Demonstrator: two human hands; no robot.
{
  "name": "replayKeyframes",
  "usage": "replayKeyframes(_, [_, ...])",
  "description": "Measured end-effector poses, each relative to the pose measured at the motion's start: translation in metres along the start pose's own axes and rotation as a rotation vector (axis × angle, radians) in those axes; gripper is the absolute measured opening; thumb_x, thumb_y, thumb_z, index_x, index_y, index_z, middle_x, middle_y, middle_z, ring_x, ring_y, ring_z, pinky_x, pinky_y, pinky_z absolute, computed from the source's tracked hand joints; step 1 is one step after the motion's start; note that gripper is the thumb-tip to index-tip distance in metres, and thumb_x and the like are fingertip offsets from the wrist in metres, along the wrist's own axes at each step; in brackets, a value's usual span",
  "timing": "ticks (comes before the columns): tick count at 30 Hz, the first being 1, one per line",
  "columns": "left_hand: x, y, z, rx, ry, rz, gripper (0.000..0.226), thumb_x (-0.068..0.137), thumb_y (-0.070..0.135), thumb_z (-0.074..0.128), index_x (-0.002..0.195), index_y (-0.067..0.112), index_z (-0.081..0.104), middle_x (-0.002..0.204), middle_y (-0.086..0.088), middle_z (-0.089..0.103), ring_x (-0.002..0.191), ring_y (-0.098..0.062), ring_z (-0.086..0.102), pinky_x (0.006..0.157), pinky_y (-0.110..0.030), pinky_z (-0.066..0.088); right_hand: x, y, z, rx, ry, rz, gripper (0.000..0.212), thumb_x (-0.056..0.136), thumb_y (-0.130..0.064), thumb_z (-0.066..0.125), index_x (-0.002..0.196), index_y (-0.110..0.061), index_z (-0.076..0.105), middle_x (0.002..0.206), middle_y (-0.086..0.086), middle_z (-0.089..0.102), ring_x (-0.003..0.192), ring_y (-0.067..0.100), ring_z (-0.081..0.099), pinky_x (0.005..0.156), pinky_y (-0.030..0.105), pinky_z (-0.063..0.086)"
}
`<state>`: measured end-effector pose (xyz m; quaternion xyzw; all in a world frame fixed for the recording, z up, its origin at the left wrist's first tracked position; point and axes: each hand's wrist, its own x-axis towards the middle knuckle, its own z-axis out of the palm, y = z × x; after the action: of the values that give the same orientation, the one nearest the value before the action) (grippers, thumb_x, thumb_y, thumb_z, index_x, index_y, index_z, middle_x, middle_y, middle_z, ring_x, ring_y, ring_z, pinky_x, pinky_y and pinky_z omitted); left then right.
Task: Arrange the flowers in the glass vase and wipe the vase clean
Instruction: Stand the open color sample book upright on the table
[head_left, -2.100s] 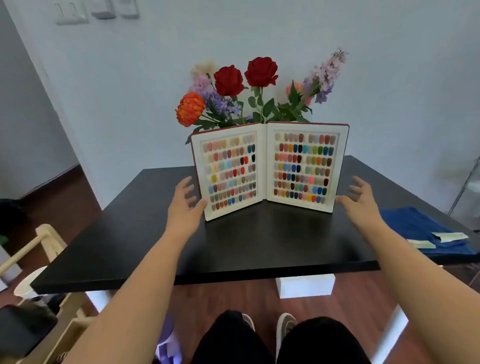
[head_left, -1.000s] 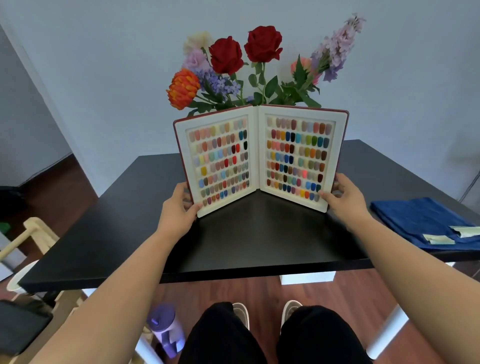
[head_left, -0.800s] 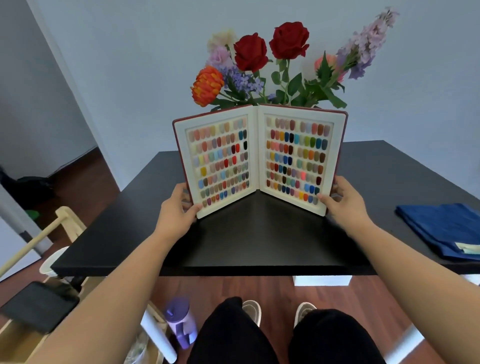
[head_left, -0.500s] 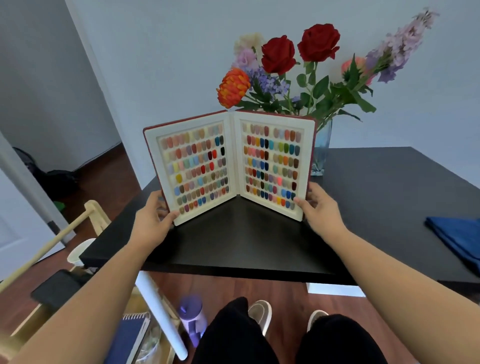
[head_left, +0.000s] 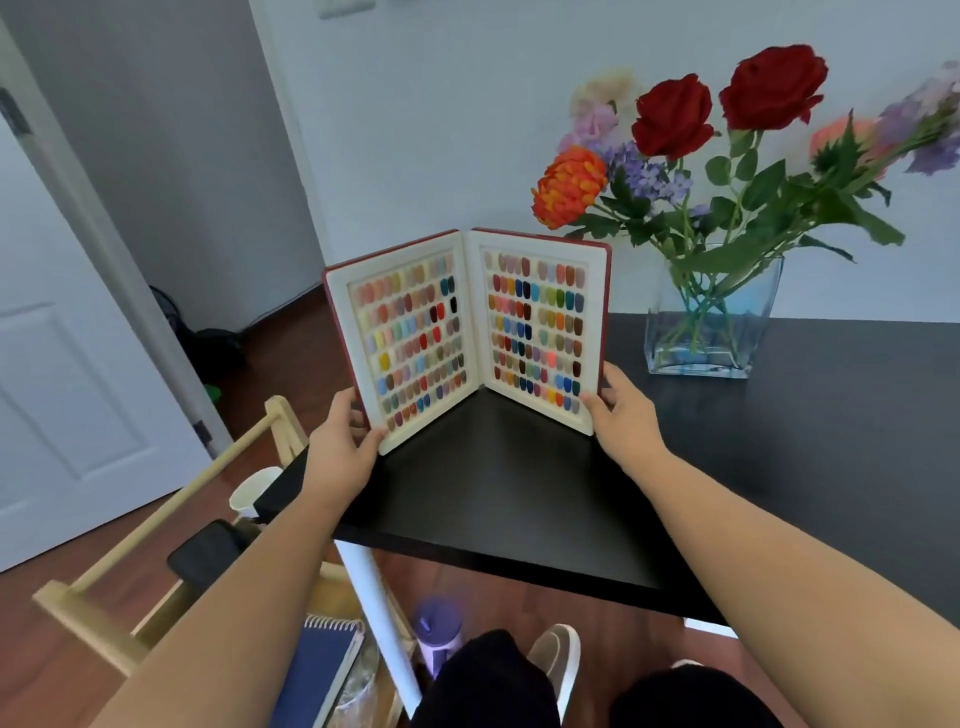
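Standing on the black counter (head_left: 779, 467): one rectangular glass vase (head_left: 711, 317) at far right, holding flowers (head_left: 675, 119), two of them red roses. One open swatch book (head_left: 472, 332) stands upright at the near-left corner, well apart from the vase. Left hand (head_left: 340, 441) and right hand (head_left: 623, 410) pinch its outer edges, fingers curled behind the covers.

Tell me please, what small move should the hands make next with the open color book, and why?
Probably set the color book down at the table's left corner and let go. Both the left hand and the right hand grip its lower outer edges, and the glass vase with the flowers already stands uncovered to the right, so freed hands could reach it.
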<state>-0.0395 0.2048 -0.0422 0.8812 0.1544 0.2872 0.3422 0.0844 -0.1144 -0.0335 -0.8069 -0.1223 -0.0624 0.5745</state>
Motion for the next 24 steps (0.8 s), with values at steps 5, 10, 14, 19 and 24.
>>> replayKeyframes(5, [0.016, -0.004, 0.015, 0.002, 0.051, -0.060, 0.060, 0.091, 0.024, 0.065, 0.139, 0.031, 0.030, 0.099, 0.016, 0.054, 0.088, -0.009, 0.058, 0.074, -0.029, 0.050, 0.028, 0.000, 0.020, -0.039, 0.012, 0.016, 0.044, 0.098, -0.017, 0.051, 0.138, -0.029, 0.040, 0.127, 0.000, 0.061, 0.116, 0.018, 0.058, 0.096, 0.039, 0.049])
replayKeyframes(10, [0.044, -0.005, 0.033, 0.016, 0.016, -0.097, 0.064, 0.092, 0.018, 0.064, 0.141, 0.032, 0.024, 0.101, 0.009, 0.053, 0.089, -0.013, 0.058, 0.076, -0.031, 0.049, 0.061, -0.002, 0.041, -0.078, 0.022, 0.030, 0.042, 0.098, -0.018, 0.050, 0.137, -0.026, 0.038, 0.131, 0.003, 0.058, 0.119, 0.023, 0.057, 0.095, 0.041, 0.049])
replayKeyframes(14, [0.071, -0.007, 0.051, 0.010, 0.026, -0.114, 0.063, 0.092, 0.017, 0.063, 0.140, 0.031, 0.025, 0.098, 0.004, 0.057, 0.085, -0.015, 0.060, 0.072, -0.029, 0.048, 0.093, 0.003, 0.055, -0.093, 0.031, 0.056, 0.042, 0.098, -0.020, 0.050, 0.137, -0.028, 0.036, 0.131, 0.002, 0.057, 0.118, 0.023, 0.057, 0.092, 0.041, 0.050])
replayKeyframes(19, [0.106, -0.011, 0.075, 0.028, 0.056, -0.153, 0.062, 0.093, 0.017, 0.062, 0.139, 0.033, 0.023, 0.109, -0.002, 0.061, 0.085, -0.014, 0.057, 0.075, -0.033, 0.051, 0.135, 0.016, 0.066, -0.124, 0.066, 0.042, 0.038, 0.099, -0.020, 0.048, 0.134, -0.028, 0.035, 0.127, 0.002, 0.059, 0.109, 0.020, 0.059, 0.076, 0.028, 0.047])
replayKeyframes(24, [0.138, -0.015, 0.098, 0.031, 0.084, -0.137, 0.060, 0.093, 0.016, 0.061, 0.137, 0.034, 0.024, 0.108, -0.006, 0.064, 0.082, -0.018, 0.059, 0.073, -0.033, 0.051, 0.181, 0.027, 0.071, -0.135, 0.070, 0.045, 0.039, 0.099, -0.019, 0.047, 0.135, -0.028, 0.036, 0.125, 0.003, 0.060, 0.106, 0.019, 0.059, 0.076, 0.027, 0.046])
